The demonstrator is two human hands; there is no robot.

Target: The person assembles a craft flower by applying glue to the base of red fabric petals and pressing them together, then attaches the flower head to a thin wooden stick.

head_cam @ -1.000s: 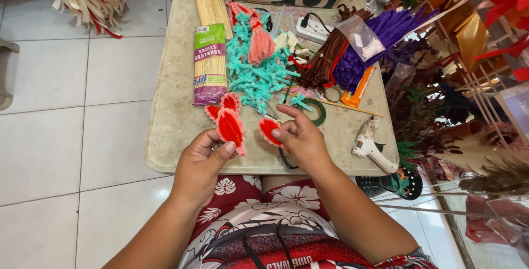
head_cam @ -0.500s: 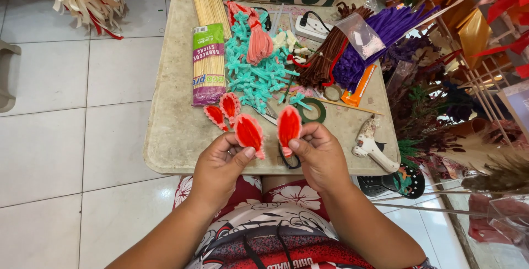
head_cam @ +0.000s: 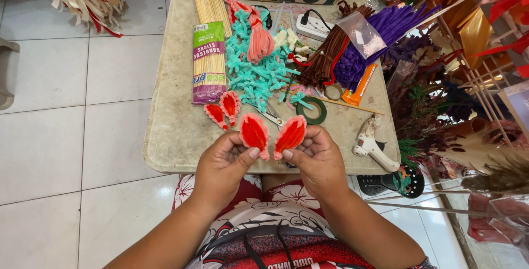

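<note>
A beige stone-topped table (head_cam: 176, 137) with rounded corners stands on a floor of pale square tiles (head_cam: 71, 76). On it lie a long bundle of bamboo skewers in a green and purple wrapper (head_cam: 208, 54), a heap of teal pipe-cleaner pieces (head_cam: 256, 76), a purple pipe-cleaner bundle (head_cam: 380, 32) and a white glue gun (head_cam: 372, 145) near the right edge. The left hand (head_cam: 223, 167) pinches a red pipe-cleaner petal (head_cam: 254, 133) between thumb and fingers, held upright above the near table edge. The right hand (head_cam: 315, 161) pinches a second red petal (head_cam: 290, 135) the same way, just beside the first. Two smaller red petals (head_cam: 223, 109) lie on the table beyond them.
</note>
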